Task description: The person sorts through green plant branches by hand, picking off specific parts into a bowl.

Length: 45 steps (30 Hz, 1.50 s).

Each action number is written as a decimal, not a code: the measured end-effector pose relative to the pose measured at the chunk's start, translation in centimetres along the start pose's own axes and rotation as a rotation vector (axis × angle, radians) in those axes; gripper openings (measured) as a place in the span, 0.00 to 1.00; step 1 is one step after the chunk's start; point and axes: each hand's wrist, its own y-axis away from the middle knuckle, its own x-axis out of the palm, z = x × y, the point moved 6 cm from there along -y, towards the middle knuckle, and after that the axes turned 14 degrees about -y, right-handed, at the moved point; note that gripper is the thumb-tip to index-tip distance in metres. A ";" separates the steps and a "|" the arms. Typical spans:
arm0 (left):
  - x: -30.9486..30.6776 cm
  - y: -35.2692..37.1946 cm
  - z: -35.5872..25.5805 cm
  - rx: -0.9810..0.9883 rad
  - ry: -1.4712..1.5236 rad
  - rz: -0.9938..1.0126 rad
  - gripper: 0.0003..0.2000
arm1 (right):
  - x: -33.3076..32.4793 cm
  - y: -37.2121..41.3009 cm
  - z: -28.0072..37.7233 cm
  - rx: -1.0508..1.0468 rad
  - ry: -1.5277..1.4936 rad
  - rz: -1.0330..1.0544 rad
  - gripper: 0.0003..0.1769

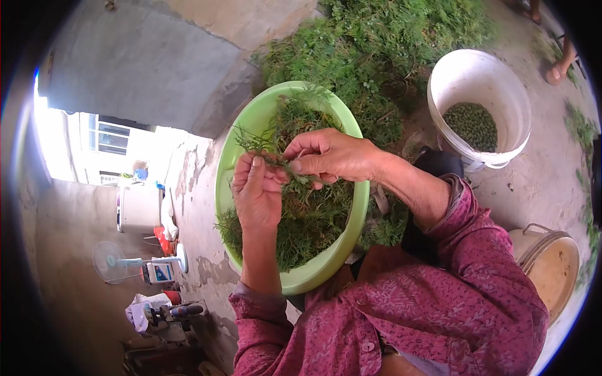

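Over a light green plastic basin both of my hands meet at a small leafy green sprig. My left hand pinches the sprig between thumb and fingers, its feathery tips sticking up beyond the fingers. Thumb and fingertips of my right hand are closed at the sprig's lower part, close to the left fingers; the exact piece between them is partly hidden. Cut feathery greenery fills much of the basin below. To the right, a white bucket holds many small green pods or berries.
A big heap of leafy branches lies behind the basin. A lidded-looking beige bucket stands at right. Another person's foot shows at upper right. A standing fan and a white cabinet are at left.
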 end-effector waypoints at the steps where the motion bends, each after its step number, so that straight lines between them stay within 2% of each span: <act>1: 0.1 -0.1 -0.1 0.031 -0.048 -0.003 0.05 | 0.1 0.0 0.0 0.015 -0.002 0.023 0.15; 11: 0.7 -0.2 0.2 0.023 -0.042 -0.058 0.05 | 0.0 0.4 0.2 0.106 -0.116 -0.051 0.13; 17: 1.7 0.3 -0.5 -0.007 0.030 -0.002 0.05 | -0.7 0.0 -0.3 0.041 -0.127 -0.032 0.12; 20: 2.1 0.3 -0.8 0.022 0.085 0.074 0.05 | -1.0 0.1 -0.5 0.086 -0.295 -0.107 0.12; 22: 2.1 0.4 -0.6 0.029 -0.013 0.063 0.07 | -0.5 0.2 -0.4 0.085 -0.321 0.009 0.12; 25: 1.8 0.5 -0.2 0.012 0.063 0.076 0.06 | -0.4 0.4 -0.4 0.154 -0.377 0.049 0.13; 31: 2.4 0.6 -0.7 0.058 0.058 0.108 0.08 | -0.7 0.5 -0.2 0.157 -0.357 -0.053 0.13; 35: 2.4 0.6 -0.4 0.058 0.067 0.140 0.08 | -0.7 0.6 -0.1 0.158 -0.393 -0.033 0.12; 37: 2.8 0.9 -0.1 -0.033 0.176 0.121 0.08 | -0.6 0.5 0.0 0.124 -0.420 0.040 0.11; 40: 3.3 1.4 0.2 -0.119 0.305 0.116 0.07 | 0.1 0.8 0.3 0.098 -0.401 0.036 0.10; 44: 3.1 1.3 0.4 -0.096 0.318 0.231 0.06 | -0.4 0.3 -0.3 0.065 -0.337 0.095 0.10; 45: 2.6 1.2 0.7 -0.125 0.437 0.212 0.06 | -0.3 0.3 -0.5 0.087 -0.479 0.151 0.10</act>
